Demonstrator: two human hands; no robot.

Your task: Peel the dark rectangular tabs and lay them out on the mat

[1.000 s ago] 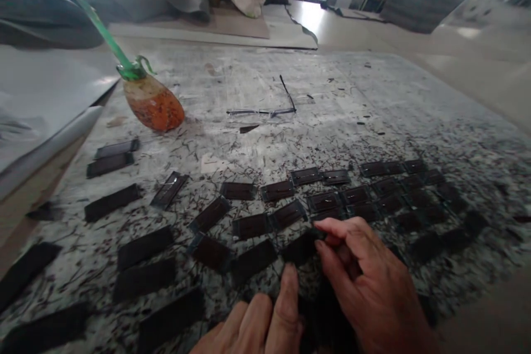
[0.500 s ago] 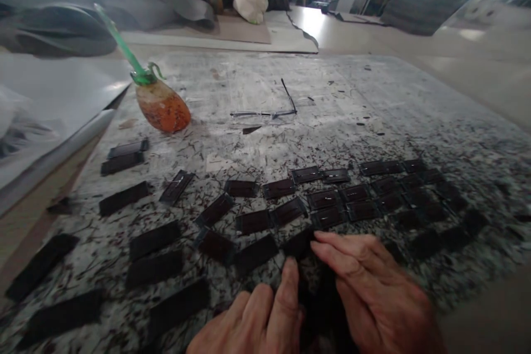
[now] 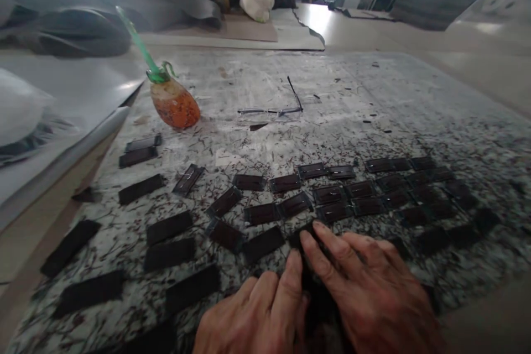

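Observation:
A black rectangular piece (image 3: pixel 304 230) lies on the work board under my fingertips, one of several like it. My right hand (image 3: pixel 369 282) is open and rests over it, with its index and middle fingertips touching the piece. My left hand (image 3: pixel 259 307) is closed, its fingers curled and its index fingertip at the near edge of that piece. The left thumb is hidden. Dark material (image 3: pixel 321 301) shows in shadow between my hands; I cannot make out its shape. Just left of the fingertips lies another black piece (image 3: pixel 263 244).
Rows of dark pieces with shiny, clear edges (image 3: pixel 329 194) run across the speckled board (image 3: pixel 207 88). Plain black pieces (image 3: pixel 89 292) lie at the left. Farther back are eyeglasses (image 3: pixel 271 112) and an orange pot (image 3: pixel 176 105) with a green stick. Grey sheets (image 3: pixel 62 16) are piled behind.
My right hand's fingers have spread and moved slightly left onto the piece. My left hand stays close beside it. The whole view has shifted a little, so things appear farther right.

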